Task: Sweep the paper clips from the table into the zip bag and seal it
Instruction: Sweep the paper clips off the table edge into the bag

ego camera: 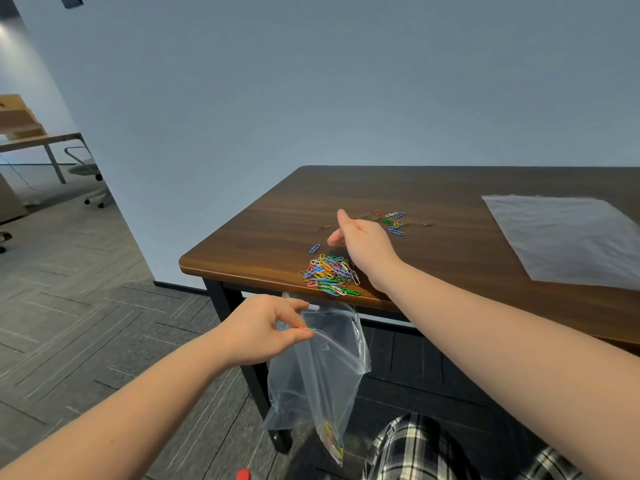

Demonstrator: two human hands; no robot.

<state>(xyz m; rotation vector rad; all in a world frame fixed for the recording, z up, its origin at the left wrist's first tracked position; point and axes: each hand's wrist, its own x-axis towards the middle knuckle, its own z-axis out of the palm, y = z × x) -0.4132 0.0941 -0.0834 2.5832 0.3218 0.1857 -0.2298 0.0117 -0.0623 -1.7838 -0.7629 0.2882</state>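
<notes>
A clear zip bag (322, 368) is held open just below the near edge of the dark wooden worktop (450, 244), its rim pinched by the left hand (263, 329), and a few coloured clips are seen at its bottom. A heap of paper clips (329, 273) is gathered at that edge beside the right hand (363, 244), which is laid fingers-spread on the worktop. Scattered clips (393, 221) and a second flat clear bag (568, 237) are seen farther back.

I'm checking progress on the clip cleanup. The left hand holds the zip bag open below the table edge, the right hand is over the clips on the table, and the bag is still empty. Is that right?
Not quite. The head view shows the zip bag is not empty: a few coloured clips already lie at its bottom. The rest holds: the left hand pinches the bag open below the table edge, and the right hand is over the pile of clips.
</notes>
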